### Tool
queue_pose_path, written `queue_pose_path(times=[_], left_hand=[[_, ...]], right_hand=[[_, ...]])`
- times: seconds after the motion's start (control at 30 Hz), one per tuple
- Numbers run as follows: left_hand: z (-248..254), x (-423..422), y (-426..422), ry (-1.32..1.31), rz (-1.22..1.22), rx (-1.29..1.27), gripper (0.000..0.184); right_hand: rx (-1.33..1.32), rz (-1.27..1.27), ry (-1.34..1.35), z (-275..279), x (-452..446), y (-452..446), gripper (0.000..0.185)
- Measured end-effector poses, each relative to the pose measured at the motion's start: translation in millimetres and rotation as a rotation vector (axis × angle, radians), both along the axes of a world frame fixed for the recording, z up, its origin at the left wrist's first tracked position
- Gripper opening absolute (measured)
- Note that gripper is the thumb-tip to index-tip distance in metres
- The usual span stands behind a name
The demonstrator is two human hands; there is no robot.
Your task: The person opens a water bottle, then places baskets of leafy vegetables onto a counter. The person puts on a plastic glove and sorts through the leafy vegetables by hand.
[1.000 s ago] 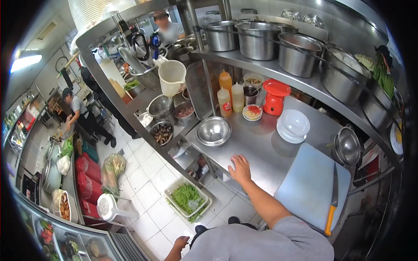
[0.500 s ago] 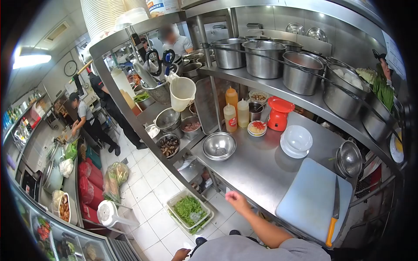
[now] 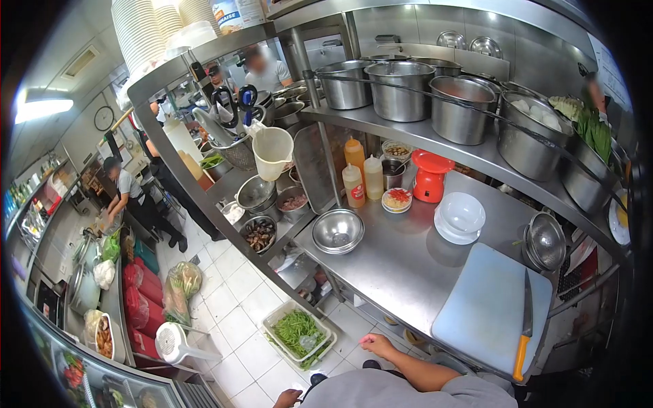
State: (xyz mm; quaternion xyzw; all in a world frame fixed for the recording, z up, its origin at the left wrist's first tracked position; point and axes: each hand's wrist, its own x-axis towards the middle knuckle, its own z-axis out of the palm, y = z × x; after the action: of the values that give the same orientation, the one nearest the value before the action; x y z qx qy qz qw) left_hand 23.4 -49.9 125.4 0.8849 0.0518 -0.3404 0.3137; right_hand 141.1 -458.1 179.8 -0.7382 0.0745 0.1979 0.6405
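My right hand (image 3: 377, 345) hangs low in front of me, below the counter's front edge. Its fingers are loosely curled and I see nothing in them. Nearest to it on the floor is a clear plastic tub (image 3: 270, 317) of cut green vegetables (image 3: 297, 331). At the bottom edge my left hand (image 3: 288, 398) shows only in part, fingers bent, with a small white bit beside them that I cannot make out. To the right, a knife (image 3: 526, 323) with a yellow handle lies on a pale blue cutting board (image 3: 476, 306).
The steel counter (image 3: 401, 272) holds stacked metal bowls (image 3: 338, 230), white bowls (image 3: 460, 216), squeeze bottles (image 3: 354, 183) and a red device (image 3: 430, 178). Steel pots (image 3: 462, 112) line the shelf above. A white stool (image 3: 173, 343) stands left. Another person (image 3: 126, 194) works at the far left counter.
My right hand has dropped lower and nearer to my body, from beside the counter edge. My left hand has shifted slightly. The view has moved a little.
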Motion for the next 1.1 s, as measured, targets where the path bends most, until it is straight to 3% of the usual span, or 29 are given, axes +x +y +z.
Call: queue_pose_path(times=[0.2,0.27,0.5,0.57,0.6,0.67,0.73,0.77,0.8,0.9,0.93,1.0,1.07,1.1], left_hand=[[8,0,-6,-0.088,-0.047,-0.059,0.032],[1,3,-3,-0.319,-0.357,0.017,0.030],[-5,6,-3,-0.428,-0.415,-0.057,0.029],[18,5,-17,-0.085,0.013,-0.093,0.031],[21,14,-13,-0.086,0.001,-0.094,0.031],[21,34,-15,-0.096,-0.090,-0.088,0.031],[18,84,-29,-0.099,-0.270,-0.098,0.032],[17,110,-41,-0.097,-0.373,-0.103,0.032],[16,132,-51,-0.094,-0.470,-0.104,0.032],[24,169,-51,-0.100,-0.631,-0.074,0.032],[25,172,-50,-0.105,-0.652,-0.069,0.033],[22,178,-53,-0.119,-0.694,-0.072,0.033],[19,185,-56,-0.140,-0.725,-0.073,0.033],[18,186,-55,-0.148,-0.739,-0.072,0.033]], right_hand=[[0.044,-0.011,0.065,-17,-2,-8,0.016],[0.040,-0.014,0.096,-24,-4,-7,0.020],[0.116,-0.079,0.232,-25,-11,-9,0.019],[0.076,-0.045,0.200,-31,-15,-10,0.024],[0.077,-0.058,0.199,-39,-17,-11,0.024],[-0.335,0.178,0.019,-59,-24,-12,0.037],[-0.466,0.465,0.009,-86,-30,-15,0.047],[-0.409,0.695,0.097,-76,-34,-21,0.054],[-0.399,0.610,0.117,-83,-44,-26,0.054],[0.001,0.846,0.101,-121,-49,-26,0.064],[0.004,0.835,0.099,-125,-46,-27,0.064],[-0.517,0.921,0.258,-70,-40,-34,0.067],[-0.488,0.871,0.416,-12,-36,-40,0.074],[-0.735,0.843,0.384,0,-36,-40,0.076]])
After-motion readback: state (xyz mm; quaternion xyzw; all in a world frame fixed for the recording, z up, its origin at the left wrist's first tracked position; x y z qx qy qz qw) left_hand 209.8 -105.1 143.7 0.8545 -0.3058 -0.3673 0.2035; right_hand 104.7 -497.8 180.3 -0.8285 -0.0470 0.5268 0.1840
